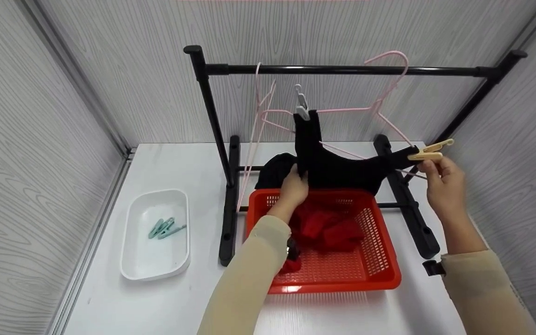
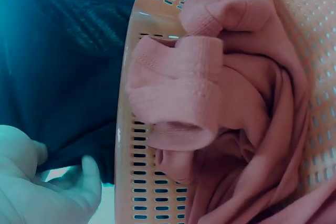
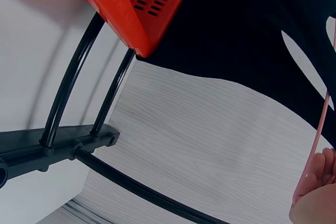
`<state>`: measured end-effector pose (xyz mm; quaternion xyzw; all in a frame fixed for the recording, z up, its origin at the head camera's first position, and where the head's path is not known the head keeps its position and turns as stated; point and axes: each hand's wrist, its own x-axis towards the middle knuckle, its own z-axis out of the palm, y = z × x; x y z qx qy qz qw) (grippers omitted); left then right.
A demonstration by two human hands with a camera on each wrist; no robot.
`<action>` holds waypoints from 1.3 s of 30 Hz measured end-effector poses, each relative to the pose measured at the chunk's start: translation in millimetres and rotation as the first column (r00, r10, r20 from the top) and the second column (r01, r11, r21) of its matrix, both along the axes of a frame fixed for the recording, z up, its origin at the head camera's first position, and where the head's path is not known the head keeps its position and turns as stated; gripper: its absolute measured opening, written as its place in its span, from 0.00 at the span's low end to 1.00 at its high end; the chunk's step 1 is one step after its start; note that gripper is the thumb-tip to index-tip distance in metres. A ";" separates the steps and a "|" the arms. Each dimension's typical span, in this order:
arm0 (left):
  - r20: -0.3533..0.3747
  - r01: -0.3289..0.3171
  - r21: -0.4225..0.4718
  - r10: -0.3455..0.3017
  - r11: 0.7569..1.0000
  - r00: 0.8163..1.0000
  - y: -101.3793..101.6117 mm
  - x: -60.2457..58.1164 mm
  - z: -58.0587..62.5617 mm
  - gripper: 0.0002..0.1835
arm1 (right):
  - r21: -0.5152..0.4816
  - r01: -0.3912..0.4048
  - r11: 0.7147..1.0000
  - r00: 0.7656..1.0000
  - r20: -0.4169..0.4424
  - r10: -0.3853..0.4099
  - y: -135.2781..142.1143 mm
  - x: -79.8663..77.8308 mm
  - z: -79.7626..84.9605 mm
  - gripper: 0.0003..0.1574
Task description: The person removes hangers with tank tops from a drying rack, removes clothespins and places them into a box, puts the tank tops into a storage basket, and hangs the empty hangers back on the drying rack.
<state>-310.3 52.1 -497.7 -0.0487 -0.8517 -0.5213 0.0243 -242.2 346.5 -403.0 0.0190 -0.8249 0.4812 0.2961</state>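
Observation:
A black sleeveless top [image 1: 338,170] hangs on a pink hanger [image 1: 342,110], which is hooked over the black rail. A pale grey clothespin [image 1: 302,107] clips its left strap at the hanger. On the right strap sits a yellow clothespin [image 1: 426,156], pinched between the thumb and fingers of my right hand [image 1: 447,188]. My left hand [image 1: 294,188] pinches the black cloth below the left strap, beside the basket rim. The left wrist view shows this left hand [image 2: 50,182] with thumb and finger at the dark fabric. Only some fingers of the right hand [image 3: 317,182] show in the right wrist view.
Beneath the top stands a red perforated basket [image 1: 389,265] holding red clothing [image 1: 328,228]. A second pink hanger [image 1: 254,135] hangs toward the rack's left end. The black rack [image 1: 351,70] spans the back. At left, a white tray [image 1: 133,251] holds several green clothespins [image 1: 163,228].

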 end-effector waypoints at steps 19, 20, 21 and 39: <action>0.072 -0.036 0.868 -0.055 0.495 0.996 -1.5 5.9 49.4 0.17 | -0.082 0.062 0.995 0.998 -0.021 -0.064 -6.0 5.2 10.5 0.09; 0.059 -0.025 0.870 -0.052 0.493 0.997 -2.3 7.2 52.4 0.18 | -0.088 0.065 0.994 0.997 -0.022 -0.067 -5.7 5.1 10.7 0.09; 0.046 -0.015 0.870 -0.052 0.493 0.998 -3.2 8.8 55.3 0.20 | -0.096 0.066 0.993 0.997 -0.022 -0.068 -5.5 5.4 11.0 0.09; -0.039 0.198 0.440 -0.202 0.876 0.979 -19.1 20.9 46.7 0.20 | -0.145 0.048 0.988 0.999 -0.001 -0.049 -2.5 5.2 4.6 0.10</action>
